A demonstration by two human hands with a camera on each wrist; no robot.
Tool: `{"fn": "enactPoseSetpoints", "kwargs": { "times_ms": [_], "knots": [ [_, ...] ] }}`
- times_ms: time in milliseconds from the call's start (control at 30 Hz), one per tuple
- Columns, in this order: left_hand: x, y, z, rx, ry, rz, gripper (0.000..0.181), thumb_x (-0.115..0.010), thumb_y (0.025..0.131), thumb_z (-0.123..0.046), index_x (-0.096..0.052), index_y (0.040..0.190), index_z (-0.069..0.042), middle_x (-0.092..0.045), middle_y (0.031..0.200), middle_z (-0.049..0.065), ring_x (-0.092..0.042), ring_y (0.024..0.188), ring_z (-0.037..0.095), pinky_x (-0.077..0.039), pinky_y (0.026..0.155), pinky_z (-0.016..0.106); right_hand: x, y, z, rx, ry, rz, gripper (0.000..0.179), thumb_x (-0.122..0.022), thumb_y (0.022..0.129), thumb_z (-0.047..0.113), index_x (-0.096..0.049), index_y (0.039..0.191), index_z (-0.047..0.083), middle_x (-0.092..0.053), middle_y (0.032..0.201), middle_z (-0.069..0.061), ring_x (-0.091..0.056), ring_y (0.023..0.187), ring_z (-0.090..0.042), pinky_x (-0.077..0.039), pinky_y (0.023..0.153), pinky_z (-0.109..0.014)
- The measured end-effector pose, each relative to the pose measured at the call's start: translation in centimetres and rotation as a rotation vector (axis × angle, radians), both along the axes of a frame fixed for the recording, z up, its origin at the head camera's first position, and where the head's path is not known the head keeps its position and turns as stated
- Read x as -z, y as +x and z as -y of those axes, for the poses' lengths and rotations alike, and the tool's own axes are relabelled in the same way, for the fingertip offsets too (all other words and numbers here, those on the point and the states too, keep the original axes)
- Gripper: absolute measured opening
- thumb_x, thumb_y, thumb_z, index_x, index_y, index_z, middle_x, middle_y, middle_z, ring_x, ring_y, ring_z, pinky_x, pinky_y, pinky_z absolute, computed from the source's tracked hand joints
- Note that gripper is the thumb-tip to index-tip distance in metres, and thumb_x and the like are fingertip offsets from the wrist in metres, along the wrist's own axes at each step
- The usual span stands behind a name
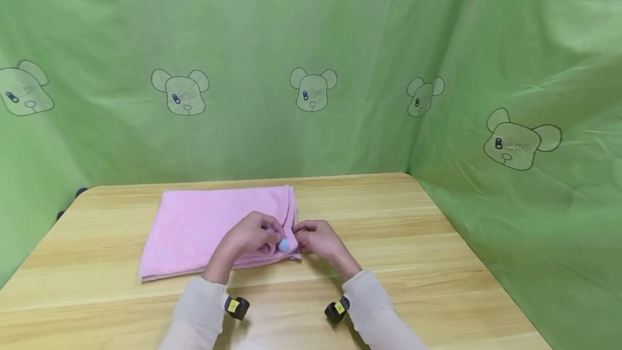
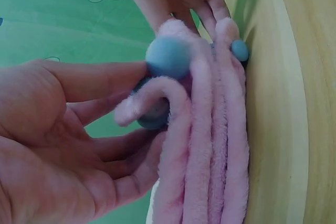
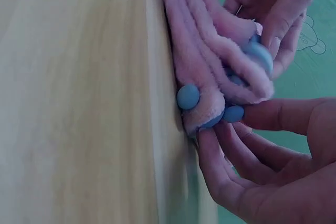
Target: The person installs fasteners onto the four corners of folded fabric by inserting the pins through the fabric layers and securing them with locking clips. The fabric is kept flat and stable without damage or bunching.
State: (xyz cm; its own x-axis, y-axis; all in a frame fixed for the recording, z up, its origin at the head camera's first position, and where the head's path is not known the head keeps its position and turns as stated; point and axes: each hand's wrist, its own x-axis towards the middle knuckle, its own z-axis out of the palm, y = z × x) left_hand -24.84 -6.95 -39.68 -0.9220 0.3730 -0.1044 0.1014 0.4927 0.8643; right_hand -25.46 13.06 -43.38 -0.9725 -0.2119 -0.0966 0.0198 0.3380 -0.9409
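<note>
A pink plush cloth [image 1: 204, 220], folded into several layers, lies on the table. Blue ball-shaped pieces sit along its right end; how they attach is unclear. My left hand [image 1: 252, 235] pinches a large light-blue ball [image 2: 167, 57] at the upper layers, its thumb and fingers on either side of a cloth fold. Across from it, my right hand [image 1: 318, 239] grips the cloth's near right corner, with a finger and thumb about a small blue ball [image 3: 233, 113]. Another blue ball [image 3: 188, 97] shows low on the cloth, close to the tabletop.
The wood-grain table [image 1: 389, 253] extends around the cloth on all sides. Green curtains [image 1: 252, 26] printed with bear heads stand behind it and at both sides. Each wrist wears a strapped black camera [image 1: 238, 308].
</note>
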Motion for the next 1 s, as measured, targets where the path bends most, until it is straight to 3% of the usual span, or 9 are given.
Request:
{"fn": "enactPoseSetpoints", "kwargs": {
  "times_ms": [167,267,400,533,767,1000],
  "knots": [
    [-0.2,0.5,-0.6,0.020,-0.084,-0.043,0.009,-0.072,0.082,0.000,-0.076,0.088,-0.006,-0.066,0.070,0.003,-0.050,0.058,0.011,-0.045,0.059,0.024,0.0,0.1,0.4,0.031,0.118,-0.077,0.022,-0.060,0.089,0.000,-0.072,0.106,-0.007,-0.074,0.092,-0.016,-0.069,0.073,-0.015,-0.062,0.070,-0.033],
    [-0.4,0.8,-1.1,0.002,-0.136,-0.097,0.012,-0.074,0.078,0.000,-0.073,0.086,-0.008,-0.066,0.075,0.002,-0.053,0.065,0.014,-0.048,0.067,0.029,0.1,0.1,0.5,0.042,0.153,-0.086,0.020,-0.059,0.092,0.000,-0.071,0.106,-0.006,-0.073,0.090,-0.016,-0.069,0.072,-0.016,-0.061,0.068,-0.033],
    [-0.7,1.1,-1.9,-0.058,-0.188,-0.171,0.037,-0.076,0.070,0.004,-0.069,0.105,-0.007,-0.069,0.089,0.007,-0.059,0.078,0.021,-0.051,0.076,0.038,0.3,0.1,0.5,0.046,0.202,-0.098,0.017,-0.058,0.096,0.004,-0.070,0.103,-0.006,-0.072,0.082,-0.013,-0.067,0.067,-0.015,-0.059,0.062,-0.030],
    [-1.0,1.5,-2.6,-0.112,-0.239,-0.204,0.060,-0.082,0.067,0.002,-0.059,0.123,-0.004,-0.064,0.085,0.008,-0.058,0.078,0.024,-0.051,0.073,0.040,0.4,0.1,0.5,0.044,0.227,-0.111,0.017,-0.057,0.098,0.007,-0.070,0.099,-0.004,-0.070,0.076,-0.010,-0.065,0.062,-0.013,-0.055,0.057,-0.027],
    [-1.1,2.1,-3.1,-0.109,-0.288,-0.292,0.031,-0.079,0.071,0.001,-0.066,0.099,-0.005,-0.065,0.082,0.005,-0.056,0.075,0.022,-0.048,0.069,0.035,0.3,0.1,0.7,0.045,0.245,-0.103,0.018,-0.057,0.098,0.009,-0.071,0.098,-0.003,-0.068,0.071,-0.008,-0.063,0.059,-0.013,-0.047,0.050,-0.021],
    [-0.9,2.0,-3.9,-0.116,-0.257,-0.423,0.028,-0.083,0.070,0.003,-0.067,0.092,-0.002,-0.069,0.084,0.010,-0.061,0.078,0.023,-0.052,0.076,0.039,0.1,0.3,0.6,0.041,0.241,-0.094,0.018,-0.057,0.098,0.008,-0.070,0.099,-0.004,-0.070,0.074,-0.010,-0.065,0.061,-0.016,-0.050,0.052,-0.024]
  ]
}}
